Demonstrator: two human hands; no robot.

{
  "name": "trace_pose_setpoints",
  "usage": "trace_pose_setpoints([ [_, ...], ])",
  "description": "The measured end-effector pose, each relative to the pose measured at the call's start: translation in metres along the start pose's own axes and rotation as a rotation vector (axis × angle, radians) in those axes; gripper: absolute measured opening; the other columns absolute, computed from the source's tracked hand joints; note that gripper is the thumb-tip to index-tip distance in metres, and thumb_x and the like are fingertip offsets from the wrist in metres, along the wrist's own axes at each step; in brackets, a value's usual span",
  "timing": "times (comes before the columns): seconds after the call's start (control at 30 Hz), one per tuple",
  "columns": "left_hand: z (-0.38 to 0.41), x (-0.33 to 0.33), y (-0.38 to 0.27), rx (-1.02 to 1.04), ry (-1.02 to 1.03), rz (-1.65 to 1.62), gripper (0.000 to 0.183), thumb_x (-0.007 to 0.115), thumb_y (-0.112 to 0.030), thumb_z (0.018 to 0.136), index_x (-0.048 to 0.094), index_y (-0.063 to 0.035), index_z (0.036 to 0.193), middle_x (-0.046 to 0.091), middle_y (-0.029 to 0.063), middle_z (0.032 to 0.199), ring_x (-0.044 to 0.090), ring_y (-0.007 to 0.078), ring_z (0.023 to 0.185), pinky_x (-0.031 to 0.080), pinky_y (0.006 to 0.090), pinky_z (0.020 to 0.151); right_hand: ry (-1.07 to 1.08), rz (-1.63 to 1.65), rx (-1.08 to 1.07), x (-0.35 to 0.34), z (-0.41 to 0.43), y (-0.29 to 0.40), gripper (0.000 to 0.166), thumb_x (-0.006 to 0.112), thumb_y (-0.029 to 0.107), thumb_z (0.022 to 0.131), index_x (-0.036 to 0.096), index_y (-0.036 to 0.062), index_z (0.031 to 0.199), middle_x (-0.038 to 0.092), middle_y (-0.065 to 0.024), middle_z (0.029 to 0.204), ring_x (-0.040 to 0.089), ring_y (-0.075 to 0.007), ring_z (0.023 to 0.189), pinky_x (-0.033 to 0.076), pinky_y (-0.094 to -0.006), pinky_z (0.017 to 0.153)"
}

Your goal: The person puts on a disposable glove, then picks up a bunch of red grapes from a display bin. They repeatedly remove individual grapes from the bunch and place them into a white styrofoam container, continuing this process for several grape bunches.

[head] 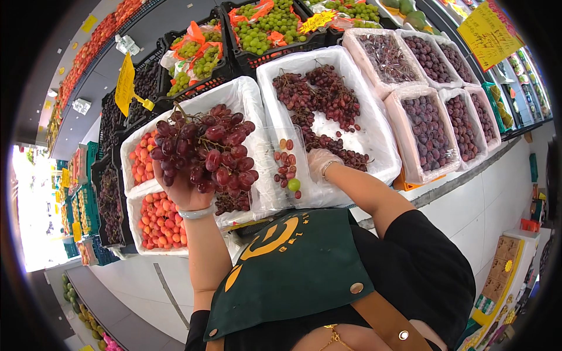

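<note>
My left hand holds up a large bunch of red grapes, which hides most of its fingers. A clear plastic glove covers my right hand, which rests in the lined white foam box at the lower edge of its grapes; its fingertips are hidden, so its grip cannot be told. Between my hands lies a clear plastic tray with several loose red grapes and one green grape. Another lined foam box stands behind the raised bunch, with more red grapes low in it.
Foam boxes of plums stand at the right. Black crates of green grapes line the back. Boxes of orange-red fruit and crates of dark grapes sit at the left. A yellow sign rises beside the held bunch.
</note>
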State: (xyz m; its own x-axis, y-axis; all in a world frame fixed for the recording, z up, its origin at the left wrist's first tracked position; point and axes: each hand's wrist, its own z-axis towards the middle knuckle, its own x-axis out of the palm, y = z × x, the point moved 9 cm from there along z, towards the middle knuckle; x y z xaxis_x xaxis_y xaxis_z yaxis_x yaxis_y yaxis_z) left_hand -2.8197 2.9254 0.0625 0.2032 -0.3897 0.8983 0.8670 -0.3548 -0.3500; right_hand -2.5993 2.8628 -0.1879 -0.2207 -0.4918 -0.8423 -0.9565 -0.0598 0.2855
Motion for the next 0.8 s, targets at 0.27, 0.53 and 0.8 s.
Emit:
trace_pose_setpoints([
  [0.27, -0.001, -0.017, -0.006, 0.128, -0.198, 0.084, 0.049, 0.04, -0.043, 0.092, 0.047, -0.0106, 0.128, 0.051, 0.0125, 0.128, 0.053, 0.0296, 0.106, 0.045, 0.0447, 0.087, 0.191, -0.032, 0.3, 0.066, -0.001, -0.045, 0.032, 0.052, 0.024, 0.082, 0.066, 0.0072, 0.106, 0.064, -0.0134, 0.11, 0.061, -0.0318, 0.101, 0.052, -0.0484, 0.079],
  [0.53, 0.001, 0.007, 0.005, 0.004, -0.021, -0.09, 0.055, 0.041, -0.048, 0.09, 0.045, -0.0118, 0.131, 0.048, 0.0132, 0.131, 0.047, 0.0332, 0.117, 0.036, 0.0488, 0.101, 0.412, -0.175, 0.302, 0.105, 0.015, -0.071, 0.035, 0.06, 0.029, 0.077, 0.068, 0.0098, 0.104, 0.067, -0.0096, 0.101, 0.065, -0.0266, 0.092, 0.052, -0.0451, 0.074],
  [0.8, -0.001, -0.002, 0.003, 0.012, -0.144, -0.104, 0.057, 0.041, -0.049, 0.089, 0.045, -0.0091, 0.13, 0.048, 0.015, 0.131, 0.047, 0.0347, 0.118, 0.036, 0.0499, 0.102, 0.393, -0.049, 0.436, 0.09, 0.003, -0.075, 0.044, 0.058, 0.037, 0.076, 0.063, 0.0154, 0.114, 0.059, -0.0095, 0.12, 0.061, -0.0266, 0.101, 0.047, -0.0479, 0.085],
])
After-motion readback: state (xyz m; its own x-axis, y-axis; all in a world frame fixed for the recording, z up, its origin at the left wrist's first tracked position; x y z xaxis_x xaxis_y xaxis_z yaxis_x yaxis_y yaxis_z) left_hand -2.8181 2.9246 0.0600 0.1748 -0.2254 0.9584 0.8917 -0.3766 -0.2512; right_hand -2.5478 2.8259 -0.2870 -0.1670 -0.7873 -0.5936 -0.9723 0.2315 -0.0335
